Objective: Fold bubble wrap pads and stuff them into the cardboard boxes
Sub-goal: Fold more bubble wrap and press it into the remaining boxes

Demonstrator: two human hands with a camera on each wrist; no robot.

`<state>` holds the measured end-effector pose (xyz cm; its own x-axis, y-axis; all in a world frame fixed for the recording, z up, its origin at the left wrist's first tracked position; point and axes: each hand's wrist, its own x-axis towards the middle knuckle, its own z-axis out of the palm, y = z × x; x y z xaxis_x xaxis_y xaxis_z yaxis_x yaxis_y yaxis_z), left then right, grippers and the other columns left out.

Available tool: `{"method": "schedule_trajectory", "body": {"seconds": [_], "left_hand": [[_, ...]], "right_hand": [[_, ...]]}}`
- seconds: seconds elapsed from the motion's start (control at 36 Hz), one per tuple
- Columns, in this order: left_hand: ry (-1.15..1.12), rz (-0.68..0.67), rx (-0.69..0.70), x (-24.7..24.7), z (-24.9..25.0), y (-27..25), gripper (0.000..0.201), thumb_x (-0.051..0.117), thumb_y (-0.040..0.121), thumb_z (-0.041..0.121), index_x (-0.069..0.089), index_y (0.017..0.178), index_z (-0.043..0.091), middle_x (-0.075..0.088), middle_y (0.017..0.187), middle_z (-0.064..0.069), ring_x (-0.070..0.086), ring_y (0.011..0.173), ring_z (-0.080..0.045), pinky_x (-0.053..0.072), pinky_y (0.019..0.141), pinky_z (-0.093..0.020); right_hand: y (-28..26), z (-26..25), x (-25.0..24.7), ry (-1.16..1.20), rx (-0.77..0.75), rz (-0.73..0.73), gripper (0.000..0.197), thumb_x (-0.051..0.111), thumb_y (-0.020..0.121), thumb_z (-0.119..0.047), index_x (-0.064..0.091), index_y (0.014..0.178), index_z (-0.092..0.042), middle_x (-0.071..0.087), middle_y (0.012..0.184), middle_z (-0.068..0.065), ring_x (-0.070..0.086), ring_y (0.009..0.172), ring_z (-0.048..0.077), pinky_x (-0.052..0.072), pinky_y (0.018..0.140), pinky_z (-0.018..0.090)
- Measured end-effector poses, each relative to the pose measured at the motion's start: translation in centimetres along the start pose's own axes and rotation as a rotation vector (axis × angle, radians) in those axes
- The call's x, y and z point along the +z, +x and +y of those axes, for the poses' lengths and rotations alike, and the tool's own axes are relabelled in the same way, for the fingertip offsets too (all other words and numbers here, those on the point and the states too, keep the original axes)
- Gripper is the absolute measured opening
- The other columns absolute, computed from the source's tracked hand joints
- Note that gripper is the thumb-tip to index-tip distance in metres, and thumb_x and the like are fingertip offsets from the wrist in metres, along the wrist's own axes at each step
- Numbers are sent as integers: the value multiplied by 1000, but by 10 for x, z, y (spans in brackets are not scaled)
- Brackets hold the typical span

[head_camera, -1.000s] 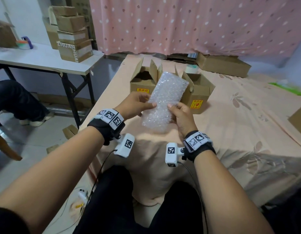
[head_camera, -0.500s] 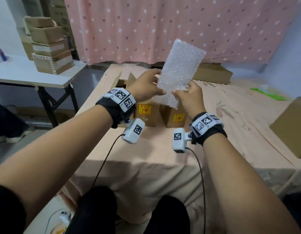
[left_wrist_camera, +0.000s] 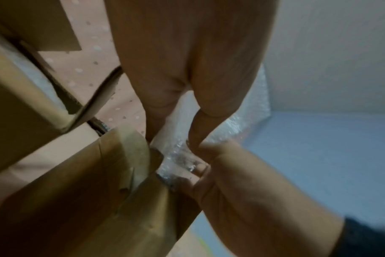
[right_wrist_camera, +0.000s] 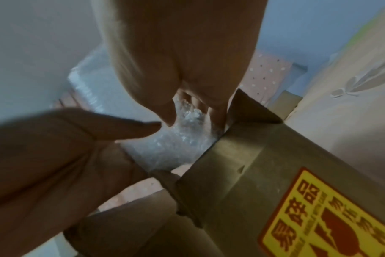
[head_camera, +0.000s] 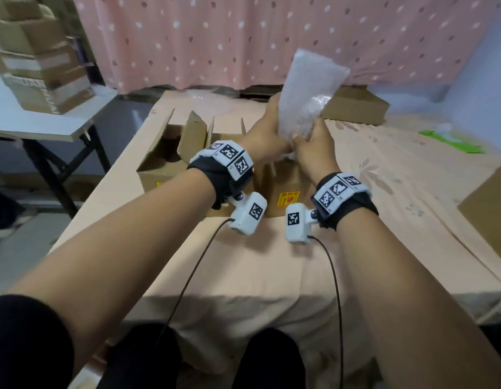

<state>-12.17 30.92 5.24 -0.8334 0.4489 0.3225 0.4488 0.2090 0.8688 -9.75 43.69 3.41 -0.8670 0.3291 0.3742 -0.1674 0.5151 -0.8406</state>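
A folded bubble wrap pad (head_camera: 308,91) stands upright and tilts to the right above the right-hand cardboard box (head_camera: 285,189), which bears a yellow label. My left hand (head_camera: 273,130) and right hand (head_camera: 309,137) both grip the pad's lower end, at the box's open top. In the left wrist view the pad (left_wrist_camera: 178,156) is squeezed between the fingers beside a box flap (left_wrist_camera: 125,156). From the right wrist the pad (right_wrist_camera: 176,144) shows pressed against the labelled box (right_wrist_camera: 275,173). A second open box (head_camera: 162,169) stands to the left, its inside in shadow.
The boxes stand on a surface under a peach cloth (head_camera: 271,262). A flat cardboard box (head_camera: 356,105) lies at the back, and another box (head_camera: 490,209) is at the right edge. Stacked boxes (head_camera: 38,66) sit on a white side table at left. A pink curtain hangs behind.
Both hands have carried the pad up from near my lap and forward over the boxes. Its lower end has since come down to the top of the right box.
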Motion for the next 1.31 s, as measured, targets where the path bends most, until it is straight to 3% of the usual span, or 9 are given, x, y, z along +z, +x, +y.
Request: {"method": "schedule_trajectory", "body": {"seconds": [0.19,0.33,0.64,0.75,0.83,0.94,1.08,1.19,1.31], "left_hand": [[363,-177,31,-4,-2,0,116,77,79,9,-8,158,13,63,116,-7,66,103,-23,57,86,-38],[646,-290,-49,-13,-9,-8,125,83,75,15,-10,159,22,68,96,-8,66,87,-26,58,76,-38],[557,-309,-164,-20,-1,-28,127,91,72,23,-2,157,32,59,83,11,62,78,-9,48,62,-24],[545,-358,-221,-22,6,-36,105,92,69,22,25,149,29,63,86,8,71,78,-17,59,73,-34],[491,-470,-280,-26,12,-40,75,91,71,19,45,130,26,73,90,1,76,76,-20,62,71,-35],[315,-533,-345,-24,18,-43,71,88,71,41,48,128,29,72,114,-1,73,98,-22,60,88,-42],[384,-329,-321,-26,12,-39,70,72,84,39,34,144,36,61,125,3,57,119,-23,47,104,-42],[443,-280,-213,-30,14,-41,57,75,87,14,50,136,26,63,101,11,63,96,-12,50,77,-26],[466,-227,-143,-28,10,-44,63,82,78,7,55,131,25,67,99,9,67,94,-13,53,75,-26]], "right_hand": [[7,13,3,-320,-50,-66,40,50,99,-10,43,137,-2,64,115,23,62,104,39,47,86,39],[2,25,-5,-450,-26,-122,45,48,99,-15,38,143,-12,64,121,22,61,108,40,39,78,31],[-27,6,-11,-149,85,-61,24,47,94,-8,55,116,-13,64,108,8,58,94,26,42,72,30],[-36,3,-18,-72,226,-96,18,54,87,-14,59,104,-15,65,102,8,61,91,27,49,67,32],[-38,6,-22,-101,330,-235,27,58,77,-17,62,104,-11,68,103,18,68,94,37,61,77,52],[-45,-4,-29,-57,388,-378,25,56,86,3,62,107,-10,69,88,14,65,70,28,53,49,28],[-44,-5,-28,-57,351,-342,24,56,85,6,64,101,-11,65,82,13,59,58,24,43,38,22],[-34,7,-25,-217,286,-274,18,61,75,-10,68,91,-12,71,89,11,68,83,33,62,73,49],[-25,14,-22,-256,233,-290,23,66,71,-17,70,94,-14,72,93,6,68,88,29,59,82,49]]}}
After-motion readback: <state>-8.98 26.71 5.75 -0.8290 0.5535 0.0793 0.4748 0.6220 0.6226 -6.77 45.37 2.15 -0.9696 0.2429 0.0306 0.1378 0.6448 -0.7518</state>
